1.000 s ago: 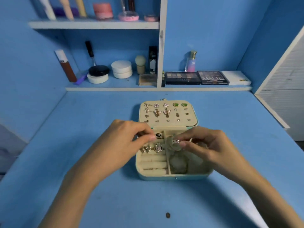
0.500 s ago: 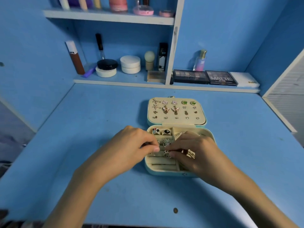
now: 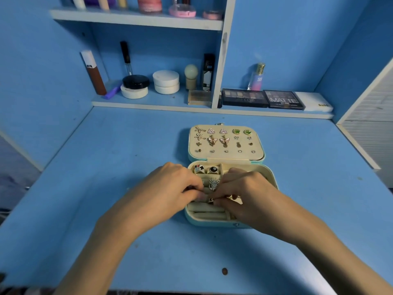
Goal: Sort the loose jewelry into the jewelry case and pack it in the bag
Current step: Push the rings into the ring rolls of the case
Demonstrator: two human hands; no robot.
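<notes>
At frame centre, the right hand [image 3: 248, 192] pinches a ring [image 3: 211, 200] low over the left-right rolls [image 3: 206, 209] in the case [image 3: 274, 184], with curled fingertips of the left hand [image 3: 168, 188] meeting it from the left, their grip unclear.

Evenly and rather dimly lit, under a strong blue cast. Soft shadow just left of the case [image 3: 204, 222] and on the desk [image 3: 106, 167] in front of it. Sharp at the case, softer on the shelf [image 3: 136, 18] far behind it. Bowed lines toward the edges, wide-angle.
</notes>
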